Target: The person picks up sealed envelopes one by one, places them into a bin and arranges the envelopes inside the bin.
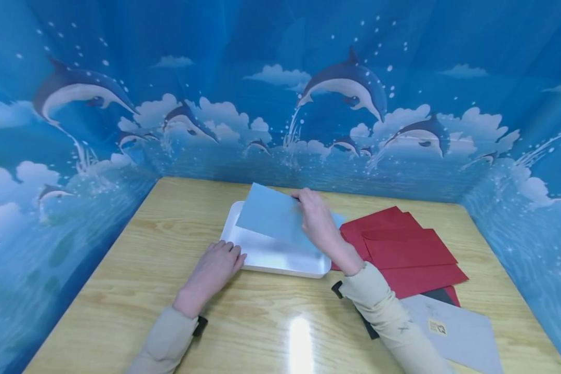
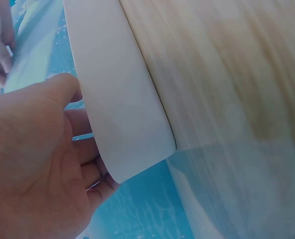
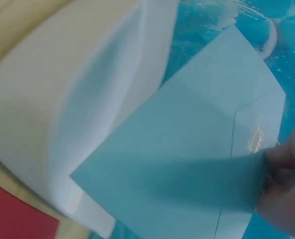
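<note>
Left grip (image 1: 217, 264) is hooked on the tray (image 1: 271, 255), probably steadying it, while the right grip (image 1: 319, 219) pinches an envelope (image 1: 271, 213) over it.

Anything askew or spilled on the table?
Red envelopes right of the white tray overlap at uneven angles, and the gray envelope lies skewed nearer the person. Looks untidy, like a loose pile; no spill visible.
</note>
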A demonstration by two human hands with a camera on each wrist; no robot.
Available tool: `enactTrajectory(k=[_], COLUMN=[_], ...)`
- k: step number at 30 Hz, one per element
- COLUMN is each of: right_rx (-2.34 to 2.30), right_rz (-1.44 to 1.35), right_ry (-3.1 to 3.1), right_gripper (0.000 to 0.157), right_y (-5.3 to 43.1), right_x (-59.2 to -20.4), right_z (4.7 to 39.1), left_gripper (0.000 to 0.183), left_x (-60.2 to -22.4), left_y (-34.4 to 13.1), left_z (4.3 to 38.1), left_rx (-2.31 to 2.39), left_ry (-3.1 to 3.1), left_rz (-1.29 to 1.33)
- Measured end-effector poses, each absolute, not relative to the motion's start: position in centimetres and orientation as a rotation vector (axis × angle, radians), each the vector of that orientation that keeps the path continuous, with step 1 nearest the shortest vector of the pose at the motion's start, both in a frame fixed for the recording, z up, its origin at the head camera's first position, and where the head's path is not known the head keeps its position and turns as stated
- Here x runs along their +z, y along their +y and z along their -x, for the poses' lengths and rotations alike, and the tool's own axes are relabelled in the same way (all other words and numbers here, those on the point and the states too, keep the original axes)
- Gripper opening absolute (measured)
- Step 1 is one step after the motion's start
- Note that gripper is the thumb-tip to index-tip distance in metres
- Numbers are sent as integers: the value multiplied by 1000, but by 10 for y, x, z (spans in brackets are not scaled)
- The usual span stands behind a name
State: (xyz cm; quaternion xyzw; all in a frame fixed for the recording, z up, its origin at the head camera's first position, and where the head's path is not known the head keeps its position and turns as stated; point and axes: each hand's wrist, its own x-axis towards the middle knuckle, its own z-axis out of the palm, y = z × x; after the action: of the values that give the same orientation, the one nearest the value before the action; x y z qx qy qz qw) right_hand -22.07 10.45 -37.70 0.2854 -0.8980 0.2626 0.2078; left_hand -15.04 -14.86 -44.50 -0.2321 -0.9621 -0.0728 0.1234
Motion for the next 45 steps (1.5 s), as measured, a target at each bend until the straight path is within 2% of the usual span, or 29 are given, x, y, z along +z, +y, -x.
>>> enactTrajectory(k=[10, 31, 45], right_rx=[671, 404, 520], right_rz=[-888, -1005, -1041], right_ry=[-2778, -2961, -2991], right_gripper=[54, 53, 38], right_y=[99, 108, 124], right_x=[-404, -429, -439], right_z=[225, 222, 217], left_gripper=[25, 27, 26], left_x=[-447, -450, -447], left_y=[-148, -148, -147], left_z=[151, 149, 143], left_rx=[-212, -215, -192], left_ry=[-2818, -2757, -2733], left_rz=[655, 685, 701])
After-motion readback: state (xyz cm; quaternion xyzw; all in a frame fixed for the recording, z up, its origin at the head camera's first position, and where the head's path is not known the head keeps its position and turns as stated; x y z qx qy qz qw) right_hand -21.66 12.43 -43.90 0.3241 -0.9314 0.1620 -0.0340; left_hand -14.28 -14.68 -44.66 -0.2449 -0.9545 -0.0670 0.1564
